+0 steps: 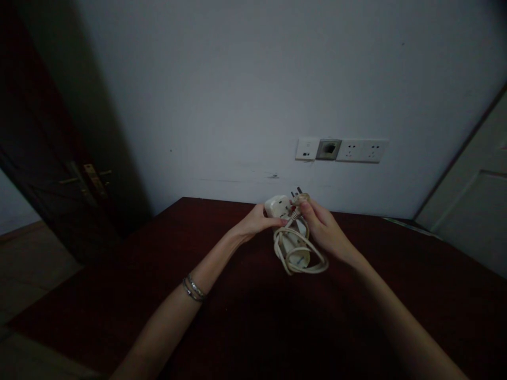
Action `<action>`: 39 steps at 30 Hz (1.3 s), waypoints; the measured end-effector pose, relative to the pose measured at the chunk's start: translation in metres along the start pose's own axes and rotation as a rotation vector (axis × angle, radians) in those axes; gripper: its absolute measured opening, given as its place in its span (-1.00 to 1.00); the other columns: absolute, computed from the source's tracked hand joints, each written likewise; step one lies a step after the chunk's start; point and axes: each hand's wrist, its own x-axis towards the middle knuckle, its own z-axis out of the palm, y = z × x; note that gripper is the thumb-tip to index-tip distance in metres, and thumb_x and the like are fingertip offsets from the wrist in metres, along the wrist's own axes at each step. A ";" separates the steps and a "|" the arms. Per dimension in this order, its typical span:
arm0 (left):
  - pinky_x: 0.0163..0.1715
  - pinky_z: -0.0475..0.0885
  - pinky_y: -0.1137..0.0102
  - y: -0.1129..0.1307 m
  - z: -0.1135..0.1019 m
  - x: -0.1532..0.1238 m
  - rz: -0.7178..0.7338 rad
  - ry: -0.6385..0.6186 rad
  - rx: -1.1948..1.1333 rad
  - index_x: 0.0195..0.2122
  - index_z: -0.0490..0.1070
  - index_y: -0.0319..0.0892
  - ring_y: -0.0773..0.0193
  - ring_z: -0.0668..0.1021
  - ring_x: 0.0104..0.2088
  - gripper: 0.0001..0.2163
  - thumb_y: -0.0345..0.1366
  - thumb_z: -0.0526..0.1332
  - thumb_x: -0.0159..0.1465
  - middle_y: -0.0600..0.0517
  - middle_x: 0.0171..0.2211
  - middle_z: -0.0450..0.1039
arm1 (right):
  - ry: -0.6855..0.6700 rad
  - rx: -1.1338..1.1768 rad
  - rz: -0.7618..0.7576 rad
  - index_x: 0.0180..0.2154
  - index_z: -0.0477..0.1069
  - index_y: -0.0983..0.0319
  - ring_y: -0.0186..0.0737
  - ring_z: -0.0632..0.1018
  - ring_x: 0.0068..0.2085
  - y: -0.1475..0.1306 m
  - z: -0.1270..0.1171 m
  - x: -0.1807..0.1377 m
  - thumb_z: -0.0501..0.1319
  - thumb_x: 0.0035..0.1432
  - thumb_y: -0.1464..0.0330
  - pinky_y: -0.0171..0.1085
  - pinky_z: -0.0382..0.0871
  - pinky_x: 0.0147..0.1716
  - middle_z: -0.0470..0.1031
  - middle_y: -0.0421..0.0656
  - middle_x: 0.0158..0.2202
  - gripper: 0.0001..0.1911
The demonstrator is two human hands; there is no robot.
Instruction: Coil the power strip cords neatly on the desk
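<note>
A white power strip [277, 206] is held up over the dark red table, its far end tilted toward the wall. My left hand [255, 220] grips it from the left side, thumb across its face. Between the thumb and fingers of my right hand [321, 226] is the strip's plug [300, 199], its metal prongs pointing up toward the wall. The white cord [317, 268] hangs in loose loops around the lower part of the strip. Part of the strip is hidden behind the cord and my fingers.
Wall sockets [361, 150] and a grey-framed outlet [328, 149] sit on the pale wall above the dark red table [222, 306]. A dark door with a brass handle [95, 179] is at the left. At the right stands a pale panelled door [475, 195].
</note>
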 end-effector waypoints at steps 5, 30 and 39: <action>-0.11 0.31 0.31 0.003 -0.001 -0.002 0.032 -0.124 -0.108 -0.16 0.43 -0.28 0.22 0.48 -0.22 -0.60 -0.39 0.35 -0.07 -0.10 -0.24 0.47 | 0.064 0.109 0.037 -0.24 0.41 0.24 -0.18 0.47 -0.23 -0.002 -0.001 0.002 -0.05 0.19 0.02 -0.18 0.32 -0.16 0.47 -0.07 -0.30 -0.53; -0.05 0.29 0.13 -0.055 -0.051 0.006 -0.185 -0.266 -0.514 -0.07 0.33 -0.29 -0.04 0.49 -0.11 -0.46 -0.42 0.27 -0.16 -0.19 -0.21 0.48 | -0.016 0.357 0.197 -0.28 0.44 0.20 -0.15 0.51 -0.25 0.035 0.033 0.001 0.05 0.05 -0.08 -0.18 0.45 -0.34 0.51 -0.08 -0.27 -0.49; -0.12 0.34 0.17 -0.061 -0.056 0.008 -0.189 -0.139 -0.532 -0.22 0.41 -0.32 0.02 0.55 -0.25 -0.59 -0.49 0.20 -0.18 -0.14 -0.37 0.53 | 0.051 0.517 0.361 -0.33 0.42 0.23 -0.24 0.49 -0.42 0.035 0.031 0.000 0.28 -0.10 0.08 -0.29 0.46 -0.56 0.50 -0.13 -0.34 -0.62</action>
